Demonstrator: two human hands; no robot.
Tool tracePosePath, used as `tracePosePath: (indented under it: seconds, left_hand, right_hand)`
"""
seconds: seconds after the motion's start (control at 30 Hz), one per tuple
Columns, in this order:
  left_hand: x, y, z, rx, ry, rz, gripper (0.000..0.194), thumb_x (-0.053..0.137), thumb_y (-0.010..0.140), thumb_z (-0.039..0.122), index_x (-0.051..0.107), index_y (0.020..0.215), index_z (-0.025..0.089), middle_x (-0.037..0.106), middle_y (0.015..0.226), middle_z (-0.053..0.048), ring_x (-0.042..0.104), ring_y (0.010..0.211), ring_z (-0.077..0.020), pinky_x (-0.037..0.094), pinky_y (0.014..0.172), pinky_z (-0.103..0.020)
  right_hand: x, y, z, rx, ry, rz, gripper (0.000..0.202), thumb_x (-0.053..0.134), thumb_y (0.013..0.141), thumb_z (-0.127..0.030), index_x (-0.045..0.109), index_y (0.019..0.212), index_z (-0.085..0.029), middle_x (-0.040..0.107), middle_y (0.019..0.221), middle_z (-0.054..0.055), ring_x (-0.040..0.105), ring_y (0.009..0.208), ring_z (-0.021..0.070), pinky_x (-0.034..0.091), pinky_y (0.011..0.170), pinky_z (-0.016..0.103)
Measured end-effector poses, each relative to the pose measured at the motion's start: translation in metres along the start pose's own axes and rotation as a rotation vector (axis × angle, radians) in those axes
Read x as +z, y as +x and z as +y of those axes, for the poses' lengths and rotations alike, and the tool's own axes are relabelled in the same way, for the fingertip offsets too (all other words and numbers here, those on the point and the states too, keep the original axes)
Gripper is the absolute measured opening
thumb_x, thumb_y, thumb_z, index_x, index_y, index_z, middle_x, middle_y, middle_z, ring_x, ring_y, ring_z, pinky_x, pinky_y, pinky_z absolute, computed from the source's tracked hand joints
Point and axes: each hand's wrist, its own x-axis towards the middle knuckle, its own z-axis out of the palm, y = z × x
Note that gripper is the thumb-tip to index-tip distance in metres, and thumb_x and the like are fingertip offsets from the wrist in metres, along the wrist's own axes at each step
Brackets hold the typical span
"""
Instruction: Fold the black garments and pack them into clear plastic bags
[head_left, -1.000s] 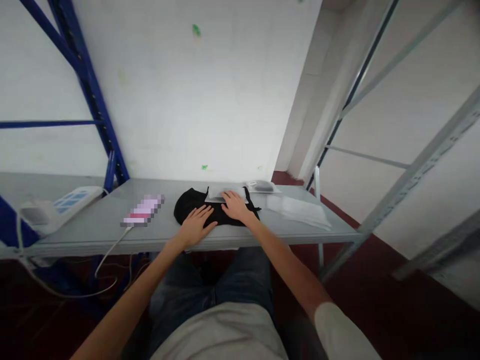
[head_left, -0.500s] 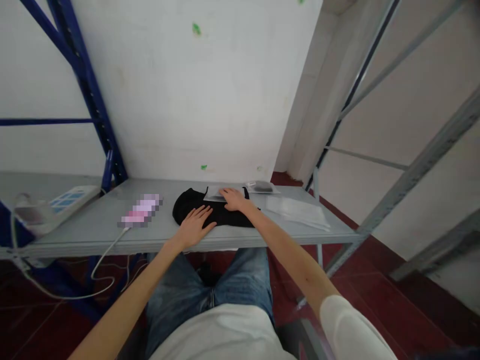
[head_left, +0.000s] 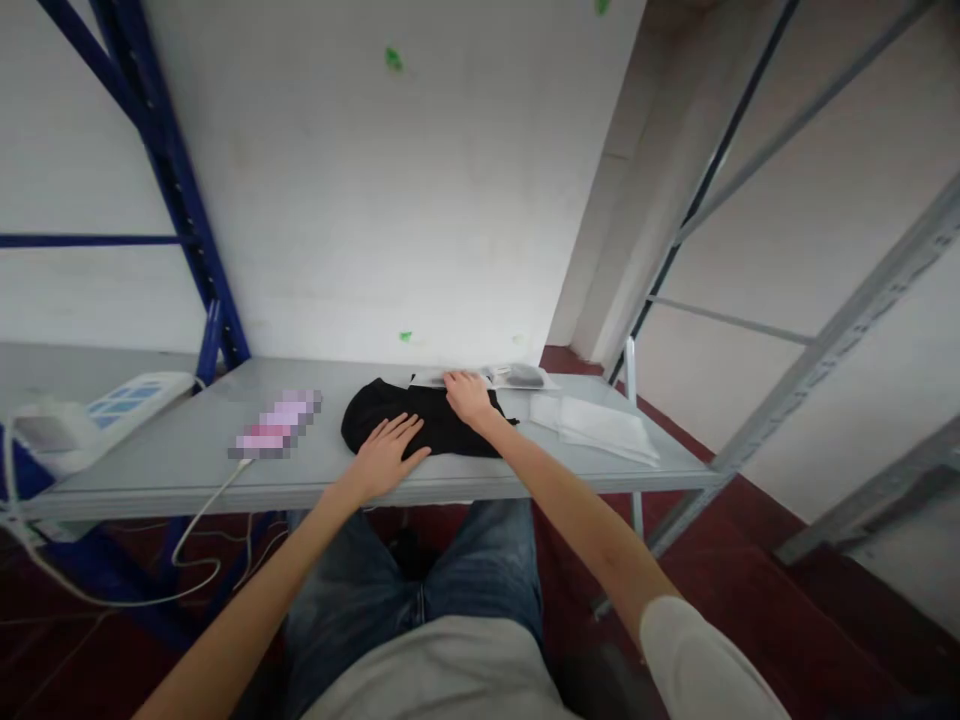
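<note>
1 black cloth (head_left: pixel 448 430) lies on the surface (head_left: pixel 180 440). The left hand (head_left: pixel 385 459) rests flat on it, grasping nothing; whether the right hand (head_left: pixel 470 398) grips the packet (head_left: pixel 427 380), I cannot tell. Cloth seems light and soft; best taken by edges.

Black cloth bundle (head_left: pixel 442 428) on grey metal shelf (head_left: pixel 199 435), under your bare left hand (head_left: pixel 386 457) and bare right hand (head_left: pixel 470 398). Left of it: flat pink rectangular slab (head_left: pixel 277 424), then long white power strip (head_left: pixel 142 402). Right: thin translucent white sheets (head_left: pixel 596 430). Behind-right: flat clear plastic packet (head_left: pixel 523 377).
</note>
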Motion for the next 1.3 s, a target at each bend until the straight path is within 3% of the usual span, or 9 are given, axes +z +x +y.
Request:
tracePosePath:
  seconds: [0.17, 0.33, 0.47, 0.57, 0.67, 0.77, 0.93, 1.1, 1.3]
  left_hand:
    - [0.001, 0.001, 0.000, 0.001, -0.020, 0.021, 0.065, 0.040, 0.103, 0.062, 0.056, 0.150, 0.021, 0.055, 0.157, -0.010, 0.043, 0.152, -0.0298, 0.030, 0.128, -0.053]
    - [0.000, 0.001, 0.000, -0.004, -0.016, 0.003, 0.065, 0.039, 0.103, 0.062, 0.057, 0.149, 0.019, 0.056, 0.156, -0.011, 0.045, 0.150, -0.0301, 0.030, 0.128, -0.052]
    - [-0.002, 0.001, 0.000, -0.011, -0.024, -0.003, 0.063, 0.042, 0.102, 0.061, 0.058, 0.147, 0.020, 0.059, 0.153, -0.010, 0.047, 0.149, -0.0304, 0.031, 0.127, -0.052]
    - [-0.003, 0.001, 0.000, -0.016, -0.021, -0.010, 0.063, 0.041, 0.102, 0.061, 0.058, 0.147, 0.020, 0.058, 0.154, -0.011, 0.047, 0.149, -0.0298, 0.031, 0.128, -0.051]
    - [-0.003, 0.001, 0.001, -0.021, -0.027, -0.005, 0.063, 0.040, 0.102, 0.061, 0.057, 0.147, 0.020, 0.058, 0.154, -0.010, 0.046, 0.150, -0.0292, 0.030, 0.128, -0.051]
    - [-0.003, 0.001, 0.001, -0.019, -0.034, -0.004, 0.063, 0.040, 0.103, 0.062, 0.056, 0.148, 0.021, 0.057, 0.155, -0.009, 0.046, 0.150, -0.0290, 0.029, 0.128, -0.051]
    - [-0.003, 0.000, 0.002, -0.034, -0.023, -0.035, 0.065, 0.038, 0.103, 0.061, 0.055, 0.149, 0.019, 0.056, 0.156, -0.010, 0.043, 0.151, -0.0287, 0.027, 0.129, -0.051]
    - [-0.012, 0.003, 0.007, -0.052, -0.041, -0.028, 0.059, 0.040, 0.103, 0.059, 0.059, 0.144, 0.022, 0.059, 0.153, -0.009, 0.049, 0.146, -0.0292, 0.031, 0.126, -0.052]
    - [-0.034, 0.048, -0.012, -0.158, -0.025, 0.173, 0.042, 0.041, 0.105, 0.045, 0.071, 0.120, 0.020, 0.077, 0.120, -0.010, 0.067, 0.117, -0.0287, 0.047, 0.109, -0.044]
  right_hand:
    - [-0.032, 0.007, 0.046, 0.082, 0.039, 0.130, 0.045, 0.038, 0.103, -0.017, 0.056, 0.144, -0.018, 0.067, 0.135, 0.015, 0.062, 0.120, 0.0291, 0.047, 0.103, 0.041]
    - [-0.056, 0.011, 0.110, 0.212, 0.079, 0.408, 0.052, 0.034, 0.100, -0.012, 0.055, 0.147, -0.012, 0.065, 0.141, 0.016, 0.060, 0.125, 0.0286, 0.044, 0.109, 0.043]
    - [-0.033, 0.000, 0.151, 0.266, 0.064, 0.481, 0.058, 0.034, 0.094, -0.005, 0.056, 0.147, -0.012, 0.060, 0.150, 0.015, 0.051, 0.138, 0.0264, 0.034, 0.119, 0.044]
    - [0.006, -0.019, 0.168, 0.387, 0.059, 0.284, 0.060, 0.034, 0.094, -0.004, 0.055, 0.149, -0.012, 0.057, 0.153, 0.016, 0.051, 0.138, 0.0271, 0.035, 0.118, 0.044]
    - [0.041, -0.035, 0.174, 0.369, 0.073, 0.133, 0.053, 0.042, 0.095, -0.008, 0.062, 0.144, -0.013, 0.062, 0.147, 0.015, 0.055, 0.134, 0.0266, 0.039, 0.114, 0.041]
    - [0.056, -0.042, 0.177, 0.351, 0.069, 0.092, 0.053, 0.046, 0.096, -0.011, 0.058, 0.147, -0.014, 0.057, 0.153, 0.014, 0.050, 0.140, 0.0264, 0.039, 0.116, 0.040]
    - [0.052, -0.036, 0.176, 0.352, 0.057, 0.063, 0.056, 0.042, 0.095, -0.007, 0.056, 0.148, -0.013, 0.054, 0.155, 0.016, 0.048, 0.141, 0.0270, 0.039, 0.116, 0.041]
    - [0.045, -0.028, 0.153, 0.317, 0.046, 0.068, 0.056, 0.041, 0.096, -0.010, 0.053, 0.150, -0.011, 0.054, 0.155, 0.017, 0.049, 0.140, 0.0298, 0.041, 0.115, 0.043]
    - [0.039, -0.012, 0.117, 0.126, 0.014, -0.035, 0.047, 0.039, 0.103, -0.018, 0.056, 0.147, -0.016, 0.062, 0.145, 0.014, 0.055, 0.132, 0.0259, 0.044, 0.110, 0.035]
